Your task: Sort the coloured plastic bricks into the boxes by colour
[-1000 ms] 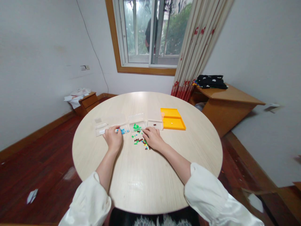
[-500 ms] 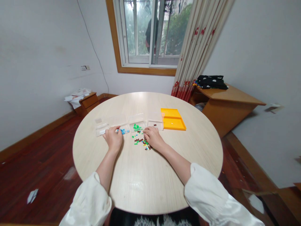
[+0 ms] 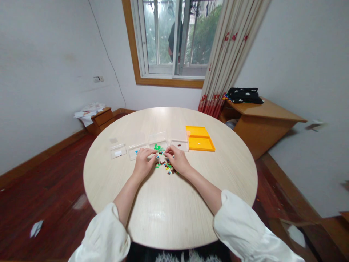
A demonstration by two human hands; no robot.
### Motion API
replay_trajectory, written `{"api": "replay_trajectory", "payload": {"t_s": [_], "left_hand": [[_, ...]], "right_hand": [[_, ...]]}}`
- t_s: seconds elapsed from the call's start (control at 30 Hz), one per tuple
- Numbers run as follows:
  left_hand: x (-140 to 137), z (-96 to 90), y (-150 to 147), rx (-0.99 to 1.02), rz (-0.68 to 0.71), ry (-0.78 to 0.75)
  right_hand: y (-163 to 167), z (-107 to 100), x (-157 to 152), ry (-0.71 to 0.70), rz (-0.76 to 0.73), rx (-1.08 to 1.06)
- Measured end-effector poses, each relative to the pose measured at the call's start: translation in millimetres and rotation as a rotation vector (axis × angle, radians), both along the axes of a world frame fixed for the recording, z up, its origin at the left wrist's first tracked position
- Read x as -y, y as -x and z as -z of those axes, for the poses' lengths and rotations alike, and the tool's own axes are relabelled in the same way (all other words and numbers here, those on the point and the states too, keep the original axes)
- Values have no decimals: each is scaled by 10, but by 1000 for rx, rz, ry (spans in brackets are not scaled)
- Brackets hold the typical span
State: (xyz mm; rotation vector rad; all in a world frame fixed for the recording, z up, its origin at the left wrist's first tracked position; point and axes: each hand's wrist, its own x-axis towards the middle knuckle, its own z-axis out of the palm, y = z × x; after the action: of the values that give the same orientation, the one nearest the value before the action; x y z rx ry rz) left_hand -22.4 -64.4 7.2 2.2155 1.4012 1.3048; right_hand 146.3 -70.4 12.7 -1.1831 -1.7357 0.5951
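A loose pile of tiny building bricks (image 3: 170,169), brown, green, yellow, blue and white, lies on the table. At its left edge is my left hand (image 3: 144,163), thumb and forefinger brought close together; anything between them is too small to make out. My right hand (image 3: 178,160) pinches at the pile's upper right, its fingertips nearly meeting my left ones. What it holds is unclear. Just behind the hands, green bricks (image 3: 158,147) lie in a clear plastic box (image 3: 149,145). Left of it, another clear box (image 3: 132,157) holds blue bricks (image 3: 136,152), partly hidden by my left hand.
At the far left stands a clear box (image 3: 111,154) with white pieces. To the right, a clear box (image 3: 186,148) contains a brown brick (image 3: 179,145). Beside it lies an open yellow case (image 3: 201,148) with a small white piece. All rest on a round table (image 3: 169,207).
My left hand has moved right, from the box of blue bricks to the pile's left edge. My right hand stays over the pile, its fingers slightly raised.
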Motion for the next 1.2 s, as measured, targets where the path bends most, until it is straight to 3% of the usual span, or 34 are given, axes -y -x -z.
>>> {"api": "replay_trajectory", "payload": {"t_s": [0.23,0.63,0.73,0.93,1.2], "left_hand": [[7,26,-44,-39,109,27],[60,-45,-74,-11,89,44],[41,-41,-35,16,2,16],[-70,4,118,81,-311,-28],[-137,35,202,58,-414,14]], "right_hand": [[44,25,23,27,-84,-75],[50,38,36,59,-155,-60],[45,64,23,51,-139,-61],[22,63,7,-54,-84,131],[-42,60,-32,-108,-27,261]]}}
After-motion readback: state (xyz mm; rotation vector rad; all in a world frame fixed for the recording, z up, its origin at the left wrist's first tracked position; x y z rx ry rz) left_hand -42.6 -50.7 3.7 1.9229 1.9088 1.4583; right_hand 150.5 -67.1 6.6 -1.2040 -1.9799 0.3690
